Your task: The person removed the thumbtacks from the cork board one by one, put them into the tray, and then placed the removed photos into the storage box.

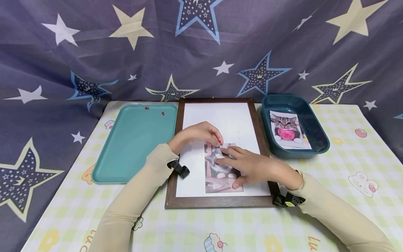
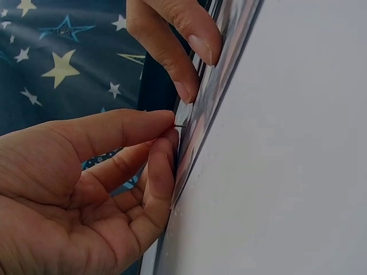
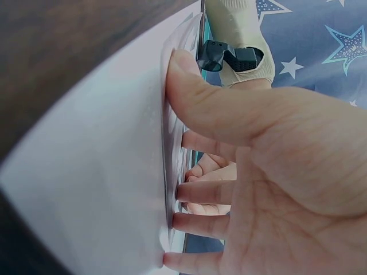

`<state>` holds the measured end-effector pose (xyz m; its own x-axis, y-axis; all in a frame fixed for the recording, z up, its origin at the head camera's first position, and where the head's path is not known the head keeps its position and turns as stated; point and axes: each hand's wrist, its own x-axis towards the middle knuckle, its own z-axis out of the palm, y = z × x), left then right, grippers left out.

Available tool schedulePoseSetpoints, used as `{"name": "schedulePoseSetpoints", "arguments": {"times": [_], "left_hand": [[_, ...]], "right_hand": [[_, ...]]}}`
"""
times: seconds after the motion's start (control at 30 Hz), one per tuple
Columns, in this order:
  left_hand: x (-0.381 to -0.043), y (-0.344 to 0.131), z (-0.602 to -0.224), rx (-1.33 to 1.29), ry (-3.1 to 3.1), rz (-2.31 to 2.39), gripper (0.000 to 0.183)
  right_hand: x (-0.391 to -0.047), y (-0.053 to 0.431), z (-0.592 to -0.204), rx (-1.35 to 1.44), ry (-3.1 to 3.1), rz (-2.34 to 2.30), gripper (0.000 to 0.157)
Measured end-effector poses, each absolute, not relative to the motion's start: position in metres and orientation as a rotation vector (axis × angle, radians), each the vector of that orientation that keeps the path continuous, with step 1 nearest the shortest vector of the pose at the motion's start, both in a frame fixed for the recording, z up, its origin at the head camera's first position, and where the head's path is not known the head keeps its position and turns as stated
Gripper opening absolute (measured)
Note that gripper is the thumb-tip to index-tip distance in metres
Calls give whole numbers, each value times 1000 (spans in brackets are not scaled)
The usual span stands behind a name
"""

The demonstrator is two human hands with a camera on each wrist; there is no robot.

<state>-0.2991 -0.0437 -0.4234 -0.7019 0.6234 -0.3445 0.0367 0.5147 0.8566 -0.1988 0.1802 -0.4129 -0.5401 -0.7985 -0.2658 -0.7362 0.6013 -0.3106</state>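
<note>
A red push pin [image 1: 220, 141] is pinched between the thumb and fingertips of my left hand [image 1: 201, 133], near the top edge of a cat picture [image 1: 220, 184]. In the left wrist view the pin's thin metal point [image 2: 181, 125] sticks out toward the picture; whether it has entered the surface I cannot tell. With fingers spread, my right hand [image 1: 248, 163] presses the picture flat on a white board [image 1: 192, 178] with a brown wooden frame [image 1: 217, 202]. The right thumb [image 3: 184, 66] lies by the picture's lower right part.
Left of the board lies a teal tray [image 1: 135, 147] with two red push pins [image 1: 147, 108] near its far edge. On the right stands a dark teal bin [image 1: 310, 122], holding another cat picture [image 1: 286, 131] with a pink ball. A checked cloth [image 1: 176, 231] covers the table.
</note>
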Motion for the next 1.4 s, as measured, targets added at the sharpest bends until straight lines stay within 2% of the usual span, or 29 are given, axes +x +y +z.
{"name": "schedulePoseSetpoints", "arguments": {"times": [0.73, 1.4], "left_hand": [[-301, -51, -415, 492, 2173, 1179, 20], [-311, -103, -369, 471, 2277, 1370, 24]], "right_hand": [[-198, 179, -411, -1191, 2458, -202, 88], [-198, 180, -410, -1175, 2451, -226, 87]]}}
